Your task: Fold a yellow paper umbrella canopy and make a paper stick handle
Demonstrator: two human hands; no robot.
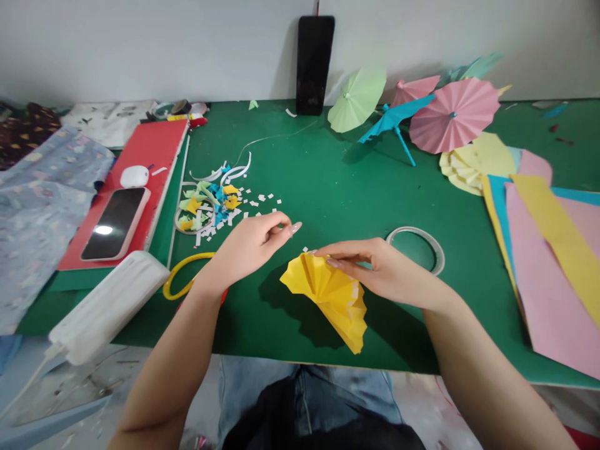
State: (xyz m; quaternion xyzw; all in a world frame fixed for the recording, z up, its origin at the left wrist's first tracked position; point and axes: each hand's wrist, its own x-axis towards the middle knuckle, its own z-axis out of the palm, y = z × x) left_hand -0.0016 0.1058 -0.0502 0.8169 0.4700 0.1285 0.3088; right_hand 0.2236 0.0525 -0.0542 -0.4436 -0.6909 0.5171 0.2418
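Pleated yellow paper (323,287), fanned out into a part circle, hangs from my right hand (375,269) above the table's front. The thumb and fingers of that hand pinch its upper edge. Small whitish strips show along the paper's right side. To the left, my left hand (255,244) is raised with thumb and forefinger closed together; whatever they may hold is too small to make out. Below the left wrist lie scissors with a yellow handle loop (175,278), partly covered by the arm. A tiny white scrap (305,249) is just beyond the yellow paper.
A tape roll (438,250) lies beside my right hand. Paper scraps (210,203) are heaped at left, near a phone (117,222) on a red book (164,147) and a white power bank (110,306). Paper umbrellas (454,115) stand behind; coloured sheets (553,269) lie right.
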